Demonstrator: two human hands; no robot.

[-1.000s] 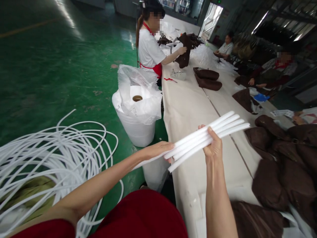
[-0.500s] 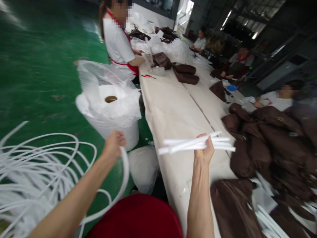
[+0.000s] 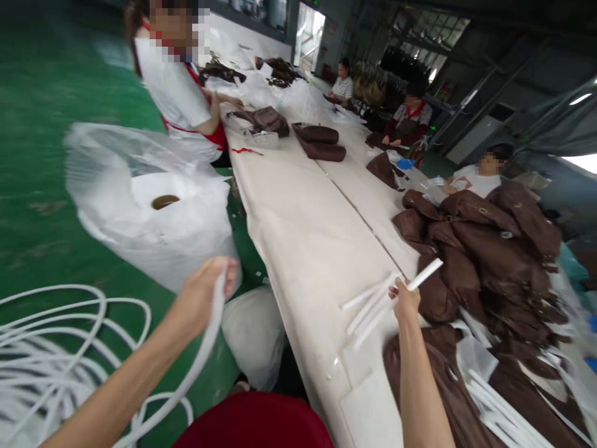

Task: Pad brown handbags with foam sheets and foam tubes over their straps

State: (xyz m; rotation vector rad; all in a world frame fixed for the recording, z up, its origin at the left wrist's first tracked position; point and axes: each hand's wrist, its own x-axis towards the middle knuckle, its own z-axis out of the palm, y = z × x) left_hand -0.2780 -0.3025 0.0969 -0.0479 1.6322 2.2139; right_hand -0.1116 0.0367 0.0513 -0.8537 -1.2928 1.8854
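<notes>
My left hand (image 3: 208, 295) is closed around the end of a long white foam cord (image 3: 198, 370), which curves down beside my red apron (image 3: 254, 423). Loops of the same cord (image 3: 56, 348) lie in a heap at the lower left. Over the table (image 3: 298, 211), my right hand (image 3: 405, 300) has its fingers closed on several short white foam cord pieces (image 3: 373, 311). These pieces fan out to the left of the hand, low over the tabletop, and one piece (image 3: 426, 274) points up to the right. Whether they touch the table is hard to see.
Brown bags (image 3: 489, 249) are piled on the right, with more white cord pieces (image 3: 499, 407) near them. A large white roll in plastic (image 3: 153, 236) stands left of the table. A co-worker (image 3: 172, 81) stands at its far left; others sit along the right.
My right hand has moved right and lower over the table, and its cord pieces have spread from a level bundle into a slanted fan. My left hand still grips the long cord. The view has turned right.
</notes>
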